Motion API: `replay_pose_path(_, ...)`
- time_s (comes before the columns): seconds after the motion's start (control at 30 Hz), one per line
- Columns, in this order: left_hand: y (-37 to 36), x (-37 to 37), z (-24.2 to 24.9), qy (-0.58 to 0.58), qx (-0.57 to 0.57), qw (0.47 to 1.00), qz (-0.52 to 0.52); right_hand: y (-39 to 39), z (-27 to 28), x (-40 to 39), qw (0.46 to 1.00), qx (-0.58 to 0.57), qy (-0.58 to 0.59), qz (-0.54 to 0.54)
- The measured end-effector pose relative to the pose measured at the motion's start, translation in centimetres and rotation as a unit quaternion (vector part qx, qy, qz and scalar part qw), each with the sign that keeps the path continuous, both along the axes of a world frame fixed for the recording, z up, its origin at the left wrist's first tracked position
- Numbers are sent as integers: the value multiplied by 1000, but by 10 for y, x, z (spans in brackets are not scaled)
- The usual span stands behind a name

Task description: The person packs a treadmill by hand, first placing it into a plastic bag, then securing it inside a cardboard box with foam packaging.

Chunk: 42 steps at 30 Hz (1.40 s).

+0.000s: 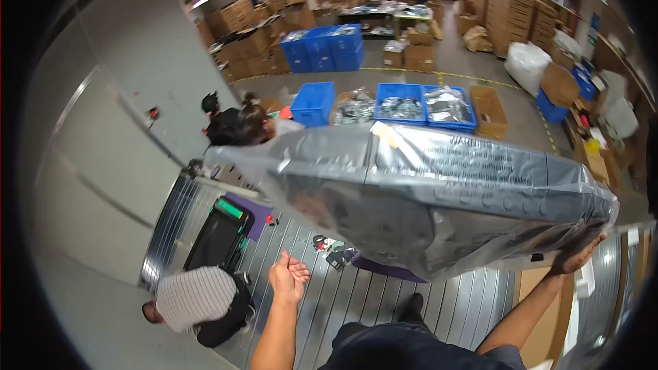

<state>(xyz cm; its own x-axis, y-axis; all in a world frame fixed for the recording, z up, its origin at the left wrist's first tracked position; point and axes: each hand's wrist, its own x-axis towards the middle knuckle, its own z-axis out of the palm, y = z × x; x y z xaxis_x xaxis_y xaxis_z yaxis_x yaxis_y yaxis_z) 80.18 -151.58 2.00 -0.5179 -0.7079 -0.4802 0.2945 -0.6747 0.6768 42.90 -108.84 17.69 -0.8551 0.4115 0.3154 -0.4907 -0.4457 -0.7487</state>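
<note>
A large, flat, dark grey item in a clear plastic bag (411, 192) is held up in front of me, tilted, with a printed "WARNING" text on its upper side. My right hand (576, 259) grips its lower right corner. My left hand (289, 277) is below the bag's left part, apart from it, with loosely curled fingers, the thumb out and nothing in it. Under the bag lie a small pile of mixed small parts (336, 252) and a purple mat (391, 269) on the slatted metal surface (329, 301).
A black case with a green label (218, 233) lies at left, near a bending person in a striped shirt (199, 298). Other people (250, 123) are behind the bag. Blue bins (401, 103) and cardboard boxes (488, 111) stand beyond. A cardboard piece (538, 315) is at right.
</note>
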Motion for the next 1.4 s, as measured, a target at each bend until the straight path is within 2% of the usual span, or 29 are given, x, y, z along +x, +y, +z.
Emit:
replay_pose_path(0.03,-8,4,-9,98,85,989,-73,1,-9,21,995,52,5,-82)
replay_pose_path(0.07,10,-10,29,-48,66,992,-93,2,-17,40,980,102,1,-169)
replay_pose_path(0.1,20,-17,56,-104,99,979,-146,-9,-11,65,978,66,-11,-198)
replay_pose_path(0.17,9,1,44,-50,196,953,-225,7,-22,106,988,-8,8,-154)
replay_pose_path(0.23,12,31,16,49,54,963,-260,13,-30,147,990,-30,16,-136)
replay_pose_path(0.33,20,51,3,19,-64,955,-290,27,-36,208,993,-46,-4,-112)
replay_pose_path(0.43,49,42,0,-26,-95,931,-351,46,-38,270,993,-65,-35,-94)
replay_pose_path(0.57,132,46,2,-70,-156,893,-416,84,-48,345,987,-127,-86,-41)
replay_pose_path(0.7,212,85,-2,-76,-217,858,-459,105,-64,431,968,-222,-118,-11)
replay_pose_path(0.8,269,119,-10,-73,-252,835,-484,123,-56,503,946,-300,-123,-11)
replay_pose_path(0.9,322,156,-20,-74,-278,814,-504,155,-95,543,930,-351,-109,-23)
replay_pose_path(0.97,349,183,-29,-68,-296,804,-512,181,-88,584,900,-404,-163,18)
replay_pose_path(1.03,373,208,-38,-64,-320,786,-525,205,-108,612,895,-403,-192,9)
replay_pose_path(1.13,395,247,-51,-47,-353,759,-545,243,-131,645,922,-296,-220,-113)
replay_pose_path(1.3,439,276,-80,30,-431,680,-592,313,-254,646,882,-253,-381,-113)
replay_pose_path(1.4,467,263,-95,51,-443,660,-605,338,-288,624,868,-211,-440,-89)
